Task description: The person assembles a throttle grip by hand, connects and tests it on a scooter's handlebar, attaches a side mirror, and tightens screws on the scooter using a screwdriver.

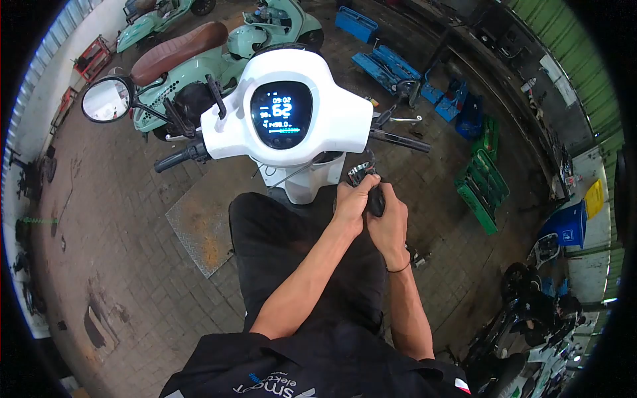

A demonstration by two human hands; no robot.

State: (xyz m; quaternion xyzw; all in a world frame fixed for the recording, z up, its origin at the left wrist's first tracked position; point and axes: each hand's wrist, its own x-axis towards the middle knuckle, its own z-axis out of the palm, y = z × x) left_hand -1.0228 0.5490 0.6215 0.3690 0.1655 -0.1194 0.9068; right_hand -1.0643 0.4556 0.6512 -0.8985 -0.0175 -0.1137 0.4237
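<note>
My left hand [352,204] and my right hand [389,217] are close together above my lap, both closed around a black rounded part [376,200]. A shiny silver metal piece [359,172] shows at its upper end; the fingers hide much of the rest. Just beyond my hands stands a white scooter front [345,123] with a lit digital display [281,114]. Its right handlebar end [401,140] is beyond and to the right of my hands. The left handlebar grip [174,159] and a round mirror [107,99] are on the far left side.
A mint-green scooter [172,76] with a brown seat [179,53] stands behind. Blue toolboxes [357,24] and a green toolbox [483,189] lie open on the right. A metal plate [199,225] rests on the brick floor. Motorcycle parts [524,305] crowd the lower right.
</note>
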